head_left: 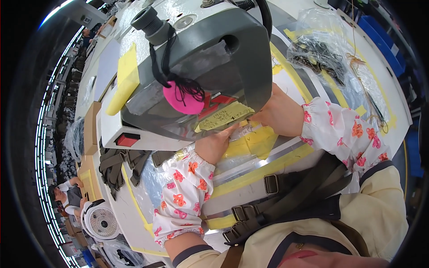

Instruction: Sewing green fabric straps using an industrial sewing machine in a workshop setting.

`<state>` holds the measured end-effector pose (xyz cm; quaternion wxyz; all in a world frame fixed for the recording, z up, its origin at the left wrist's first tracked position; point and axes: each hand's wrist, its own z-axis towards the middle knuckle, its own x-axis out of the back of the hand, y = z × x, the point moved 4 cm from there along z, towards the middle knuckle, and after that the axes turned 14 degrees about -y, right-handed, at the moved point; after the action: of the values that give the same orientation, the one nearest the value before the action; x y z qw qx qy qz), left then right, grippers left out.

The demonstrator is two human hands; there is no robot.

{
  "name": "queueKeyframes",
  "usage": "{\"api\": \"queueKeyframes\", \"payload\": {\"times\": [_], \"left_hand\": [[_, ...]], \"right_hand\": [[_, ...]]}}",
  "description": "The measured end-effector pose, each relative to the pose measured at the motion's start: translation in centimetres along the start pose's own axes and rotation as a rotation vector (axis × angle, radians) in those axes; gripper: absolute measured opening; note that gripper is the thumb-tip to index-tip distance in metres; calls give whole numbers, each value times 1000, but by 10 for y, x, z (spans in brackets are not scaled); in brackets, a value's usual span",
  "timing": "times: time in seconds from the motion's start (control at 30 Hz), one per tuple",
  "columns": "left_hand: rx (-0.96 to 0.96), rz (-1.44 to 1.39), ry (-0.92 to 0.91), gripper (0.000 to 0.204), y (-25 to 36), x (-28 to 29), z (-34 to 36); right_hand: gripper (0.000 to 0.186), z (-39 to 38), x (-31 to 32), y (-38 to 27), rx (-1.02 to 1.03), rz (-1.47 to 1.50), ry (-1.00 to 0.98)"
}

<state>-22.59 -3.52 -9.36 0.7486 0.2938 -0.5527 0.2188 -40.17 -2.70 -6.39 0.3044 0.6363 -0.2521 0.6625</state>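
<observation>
The grey head of a sewing machine (201, 62) hangs over both my hands. My left hand (214, 145) reaches in under its lower edge, one finger stretched to the right and the other fingertips hidden. From the other side my right hand (281, 114) comes in close to the left one, its fingers mostly behind the machine. What lies between the fingertips cannot be made out. Below them, yellow tape (254, 143) and clear plastic cover the work surface. Dark olive webbing straps (308, 183) with metal buckles (271, 184) lie across the table edge and my lap.
A pink disc (183, 98) dangles on black cord from the machine. More webbing straps (114, 165) hang at the left, above a white fan (103, 222). Plastic bags with dark parts (319, 56) lie at the far right. Another person (69, 194) sits at far left.
</observation>
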Motion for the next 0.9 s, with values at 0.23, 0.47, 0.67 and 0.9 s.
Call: {"api": "queueKeyframes", "payload": {"times": [0.23, 0.47, 0.67, 0.9], "left_hand": [[-33, 113, 162, 28, -10, -3, -1], [160, 34, -87, 22, -20, -11, -11], [184, 42, 87, 21, -9, 51, -39], [427, 333, 79, 32, -51, 66, -115]], "right_hand": [[19, 9, -4, 6, -24, -5, -142], [19, 6, -2, 5, 0, 191, 82], [15, 5, 1, 13, 81, 337, 22], [17, 0, -1, -7, 339, -195, 169]]}}
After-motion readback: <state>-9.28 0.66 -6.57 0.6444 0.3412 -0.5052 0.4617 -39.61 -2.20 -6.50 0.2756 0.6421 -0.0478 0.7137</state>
